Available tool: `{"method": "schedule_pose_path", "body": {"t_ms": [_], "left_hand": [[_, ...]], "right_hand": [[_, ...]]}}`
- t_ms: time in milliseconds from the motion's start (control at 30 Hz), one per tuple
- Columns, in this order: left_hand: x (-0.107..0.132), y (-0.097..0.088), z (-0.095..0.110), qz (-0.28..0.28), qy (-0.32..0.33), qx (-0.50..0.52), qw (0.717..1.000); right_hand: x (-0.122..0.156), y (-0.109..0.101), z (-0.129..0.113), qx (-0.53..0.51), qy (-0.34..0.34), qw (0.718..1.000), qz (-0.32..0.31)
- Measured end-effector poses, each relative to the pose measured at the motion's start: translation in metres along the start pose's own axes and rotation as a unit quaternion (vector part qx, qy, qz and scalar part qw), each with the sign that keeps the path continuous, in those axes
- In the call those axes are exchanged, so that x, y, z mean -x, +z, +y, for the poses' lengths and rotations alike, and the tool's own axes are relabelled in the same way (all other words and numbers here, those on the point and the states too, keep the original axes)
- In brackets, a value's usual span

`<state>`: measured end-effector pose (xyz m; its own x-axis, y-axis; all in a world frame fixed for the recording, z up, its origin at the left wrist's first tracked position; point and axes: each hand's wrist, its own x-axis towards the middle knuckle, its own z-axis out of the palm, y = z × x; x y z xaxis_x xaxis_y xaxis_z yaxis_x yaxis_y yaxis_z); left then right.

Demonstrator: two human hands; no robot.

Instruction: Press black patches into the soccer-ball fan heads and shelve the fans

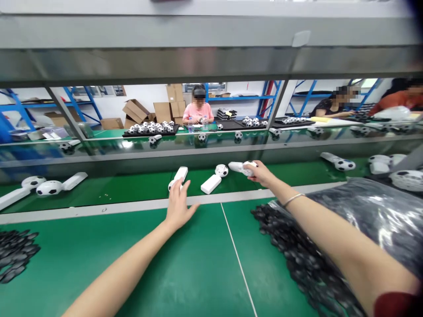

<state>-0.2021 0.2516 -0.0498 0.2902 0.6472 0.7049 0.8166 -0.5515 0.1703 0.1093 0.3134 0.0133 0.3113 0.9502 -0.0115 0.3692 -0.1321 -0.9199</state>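
Note:
My right hand [261,173] is closed around the ball end of a soccer-ball piece with a white handle [235,166], over the green belt. The handle points left, out of my grip. Fingers spread, my left hand [178,204] reaches to the belt's near edge. Just beyond its fingertips lies another soccer-ball piece [181,173], its ball partly hidden by the fingers; whether they touch it I cannot tell. Between my hands a third soccer-ball piece [211,183] rests on the belt, its white handle toward me.
More soccer-ball pieces lie along the belt [115,187] at left [49,188] and right [344,164]. Small black parts [297,251] and a dark plastic bag [380,215] lie under my right forearm. A metal beam [198,66] crosses above. Co-workers sit opposite.

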Motion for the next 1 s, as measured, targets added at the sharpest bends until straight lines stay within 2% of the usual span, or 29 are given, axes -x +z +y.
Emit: {"method": "schedule_pose_path", "body": {"t_ms": [133, 167, 200, 267, 300, 333, 400, 433, 500, 533, 633, 767, 900, 1000], "left_hand": [[-0.016, -0.026, 0.069, -0.016, 0.135, 0.025, 0.990], [-0.020, -0.032, 0.084, -0.020, 0.159, 0.025, 0.987], [-0.024, -0.037, 0.096, -0.033, 0.179, 0.026, 0.983], [-0.026, -0.047, 0.114, -0.097, 0.203, 0.028, 0.974], [-0.024, -0.052, 0.120, -0.143, 0.198, 0.032, 0.969], [-0.020, -0.057, 0.124, -0.193, 0.181, 0.038, 0.964], [-0.007, -0.069, 0.127, -0.282, 0.115, 0.064, 0.950], [0.001, -0.075, 0.126, -0.317, 0.077, 0.079, 0.942], [0.018, -0.087, 0.122, -0.370, 0.022, 0.093, 0.924], [0.027, -0.092, 0.119, -0.388, 0.004, 0.091, 0.917], [0.050, -0.102, 0.113, -0.415, -0.034, 0.073, 0.906], [0.070, -0.103, 0.111, -0.430, -0.071, 0.082, 0.896], [0.073, -0.098, 0.113, -0.435, -0.056, 0.069, 0.896], [0.068, -0.093, 0.114, -0.418, -0.045, 0.099, 0.902]], "right_hand": [[0.080, -0.032, -0.011, -0.100, 0.038, 0.990, -0.093], [0.104, -0.036, -0.013, -0.126, 0.048, 0.983, -0.121], [0.127, -0.039, -0.016, -0.186, 0.059, 0.965, -0.177], [0.165, -0.042, -0.017, -0.227, 0.063, 0.932, -0.275], [0.178, -0.042, -0.015, -0.210, 0.041, 0.927, -0.309], [0.186, -0.043, -0.011, -0.152, -0.003, 0.934, -0.322], [0.188, -0.045, 0.002, 0.029, -0.115, 0.953, -0.278], [0.184, -0.046, 0.011, 0.140, -0.172, 0.950, -0.220], [0.171, -0.048, 0.030, 0.253, -0.216, 0.933, -0.137], [0.164, -0.048, 0.040, 0.288, -0.230, 0.922, -0.116], [0.150, -0.043, 0.062, 0.337, -0.254, 0.899, -0.115], [0.141, -0.036, 0.076, 0.373, -0.268, 0.879, -0.130], [0.137, -0.034, 0.076, 0.387, -0.272, 0.871, -0.137], [0.147, -0.034, 0.069, 0.376, -0.277, 0.871, -0.155]]}}
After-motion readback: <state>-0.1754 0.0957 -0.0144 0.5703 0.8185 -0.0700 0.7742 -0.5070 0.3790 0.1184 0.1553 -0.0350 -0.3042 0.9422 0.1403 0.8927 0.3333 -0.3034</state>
